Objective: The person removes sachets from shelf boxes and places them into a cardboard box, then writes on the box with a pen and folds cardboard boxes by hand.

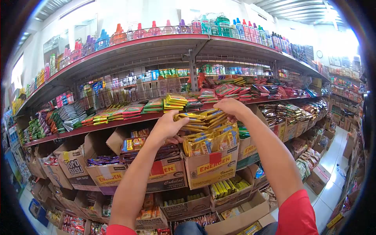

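Note:
Yellow sachets (199,120) lie in a stack between my two hands, above an open carton labelled Energen Vanilla (212,166) that is full of more yellow sachets (211,141). My left hand (168,127) is closed on the left end of the stack, its thumb on top. At the right end, my right hand (231,108) pinches the sachets from above, with its fingers bent. Just left of the vanilla carton stands a Cakelat carton (167,172) with brown sachets (134,144) on it.
A shelf with a red edge (149,116) runs just above the cartons and bears piles of sachets. Bottles (154,30) line the top shelf (137,42). Lower down are more open cartons (186,203). A tiled aisle (333,156) runs at the right.

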